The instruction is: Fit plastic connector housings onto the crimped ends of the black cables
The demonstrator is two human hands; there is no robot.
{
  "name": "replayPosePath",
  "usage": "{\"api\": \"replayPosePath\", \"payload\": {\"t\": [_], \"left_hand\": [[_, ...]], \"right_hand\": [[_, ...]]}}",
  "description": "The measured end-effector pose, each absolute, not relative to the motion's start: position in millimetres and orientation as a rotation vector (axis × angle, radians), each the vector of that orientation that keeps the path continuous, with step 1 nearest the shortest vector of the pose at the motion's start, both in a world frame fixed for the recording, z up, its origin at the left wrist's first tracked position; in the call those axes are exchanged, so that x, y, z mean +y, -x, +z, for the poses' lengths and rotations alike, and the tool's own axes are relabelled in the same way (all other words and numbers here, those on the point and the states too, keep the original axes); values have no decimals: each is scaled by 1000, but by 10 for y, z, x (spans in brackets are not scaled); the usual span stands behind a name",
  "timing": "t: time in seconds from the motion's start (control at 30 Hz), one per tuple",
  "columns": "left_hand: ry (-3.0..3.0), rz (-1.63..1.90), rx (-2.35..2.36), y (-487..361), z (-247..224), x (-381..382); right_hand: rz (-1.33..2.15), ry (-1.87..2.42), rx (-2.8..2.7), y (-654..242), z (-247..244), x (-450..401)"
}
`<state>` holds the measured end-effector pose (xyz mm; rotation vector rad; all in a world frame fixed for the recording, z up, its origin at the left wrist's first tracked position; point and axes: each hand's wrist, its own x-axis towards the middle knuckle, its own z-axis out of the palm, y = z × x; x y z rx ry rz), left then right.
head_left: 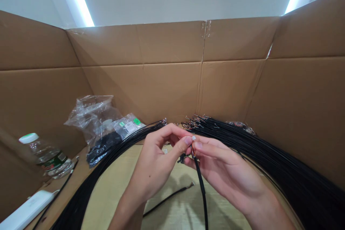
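Note:
My left hand (155,158) and my right hand (226,167) meet in front of me, fingertips almost touching. Between their thumbs and fingers shows a small white connector (193,138) on thin coloured wires at the end of a black cable (201,187). The cable hangs down from my fingers toward the bottom edge. Both hands are closed in a pinch on this cable end. Small black pieces (182,158) show just under my left thumb, partly hidden by the fingers. Below my hands, a second black cable (171,196) with a connector end lies on the yellowish surface (115,187).
Large bundles of black cables curve along the left (107,165) and right (269,158). Clear plastic bags (93,115), one with black parts, stand at the left back. A plastic bottle (51,156) and white power strip (33,210) are far left. Cardboard walls (161,86) surround everything.

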<state>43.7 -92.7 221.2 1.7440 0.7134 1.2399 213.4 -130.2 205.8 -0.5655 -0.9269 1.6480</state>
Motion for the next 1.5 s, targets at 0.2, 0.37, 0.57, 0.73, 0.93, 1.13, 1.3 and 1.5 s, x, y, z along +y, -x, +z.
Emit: {"api": "replayPosePath", "payload": {"t": [0.2, 0.37, 0.57, 0.73, 0.93, 1.13, 1.3, 1.5], "left_hand": [[-1738, 1224, 765, -438, 2209, -926], [-1656, 1175, 765, -439, 2177, -920], [-1642, 1168, 786, -424, 2178, -910], [-1676, 1176, 718, -426, 2200, -927], [-1667, 1182, 644, -449, 2213, -942], [-1668, 1190, 605, -455, 2228, -946], [-1675, 1151, 601, -446, 2199, -943], [-1759, 1174, 645, -438, 2194, -936]], "right_hand": [[1507, 604, -999, -2131, 2011, -1321], [1194, 759, -1171, -2119, 1993, -1329], [767, 909, -1291, -2062, 2018, -1349], [735, 890, -1306, -2074, 2010, -1364], [1007, 764, -1289, -2133, 1984, -1366], [1054, 757, -1272, -2137, 1997, -1390], [1137, 730, -1238, -2124, 2008, -1392], [1136, 738, -1227, -2124, 2009, -1378]]}}
